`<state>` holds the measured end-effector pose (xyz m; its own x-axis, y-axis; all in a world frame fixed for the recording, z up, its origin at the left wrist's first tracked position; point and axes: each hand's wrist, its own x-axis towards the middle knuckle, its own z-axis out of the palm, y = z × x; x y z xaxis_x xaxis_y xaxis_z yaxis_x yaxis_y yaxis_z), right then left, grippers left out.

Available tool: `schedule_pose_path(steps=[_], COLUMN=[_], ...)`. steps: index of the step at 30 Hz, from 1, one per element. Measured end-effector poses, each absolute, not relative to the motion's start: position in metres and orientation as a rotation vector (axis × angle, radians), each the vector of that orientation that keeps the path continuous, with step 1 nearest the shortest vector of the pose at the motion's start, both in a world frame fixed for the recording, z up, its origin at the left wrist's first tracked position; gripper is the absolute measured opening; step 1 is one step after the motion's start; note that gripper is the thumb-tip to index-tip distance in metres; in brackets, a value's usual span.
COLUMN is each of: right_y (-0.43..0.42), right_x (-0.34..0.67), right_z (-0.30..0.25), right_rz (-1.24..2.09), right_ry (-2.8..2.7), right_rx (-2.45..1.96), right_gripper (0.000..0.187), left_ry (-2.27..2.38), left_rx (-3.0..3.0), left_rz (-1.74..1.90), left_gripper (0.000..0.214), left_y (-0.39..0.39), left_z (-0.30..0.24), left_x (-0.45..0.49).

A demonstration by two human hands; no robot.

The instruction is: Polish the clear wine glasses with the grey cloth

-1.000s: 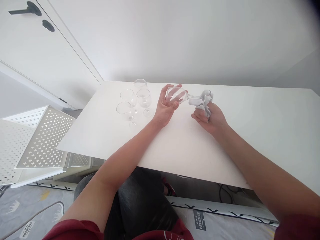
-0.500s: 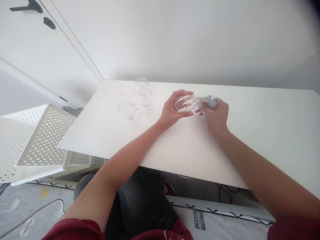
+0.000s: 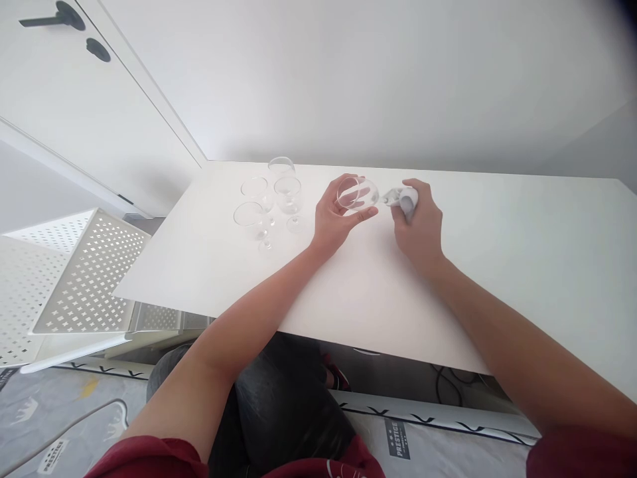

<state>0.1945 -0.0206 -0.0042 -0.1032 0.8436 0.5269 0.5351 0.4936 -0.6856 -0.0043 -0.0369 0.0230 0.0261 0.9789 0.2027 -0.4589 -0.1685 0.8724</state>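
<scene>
My left hand (image 3: 332,216) is wrapped round the bowl of a clear wine glass (image 3: 365,194), which lies tilted on its side above the table, rim toward the left. At its stem and base end, my right hand (image 3: 422,226) grips a crumpled white cloth (image 3: 404,198). The cloth covers the foot of the glass, so that part is hidden. Left of my hands, several other stemmed glasses stand upright in a group, among them a front glass (image 3: 250,218) and a right-hand glass (image 3: 288,192).
The white table (image 3: 522,265) runs along the wall. A white perforated metal piece (image 3: 92,279) stands off its left end. A door with a dark handle (image 3: 47,20) is at the upper left. Cables (image 3: 445,385) hang under the table.
Both hands have shifted slightly left with the glass and the cloth. The glass has turned a little, and the right-hand fingers have changed position round the cloth. The standing glasses have stayed put.
</scene>
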Motion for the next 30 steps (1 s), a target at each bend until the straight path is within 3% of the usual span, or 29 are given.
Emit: schedule_pose_path(steps=[7,14,16,18,21,25,30], right_y=[-0.018,-0.021,-0.026,-0.030,-0.037,-0.042,-0.041], right_x=[0.188,0.194,0.194,0.192,0.182,0.167,0.162], right_z=[-0.008,-0.001,0.003,0.005,0.003,-0.004,-0.005], right_rz=[0.283,0.482,0.386,0.222,0.194,0.243,0.203], right_ry=[-1.820,-1.478,-1.436,-1.552,-1.962,-2.432,-2.559], right_rx=[-1.114,-1.169,-1.231,-1.238,-1.071,-0.885,-0.809], right_gripper=[0.037,0.033,0.024,0.012,0.009,0.032,0.049], left_ry=[0.735,0.686,0.700,0.726,0.791,0.904,0.957], left_rx=[0.929,0.839,0.831,0.832,0.864,1.042,1.209], left_rz=[1.538,1.472,1.493,1.510,1.512,1.482,1.415], left_gripper=[0.052,0.068,0.068,0.067,0.062,0.062,0.067], left_y=[-0.027,-0.033,-0.033,-0.033,-0.034,-0.037,-0.032], left_z=[0.013,0.021,0.022,0.022,0.024,0.024,0.017], left_x=[-0.007,-0.005,-0.005,-0.005,-0.007,-0.009,-0.011])
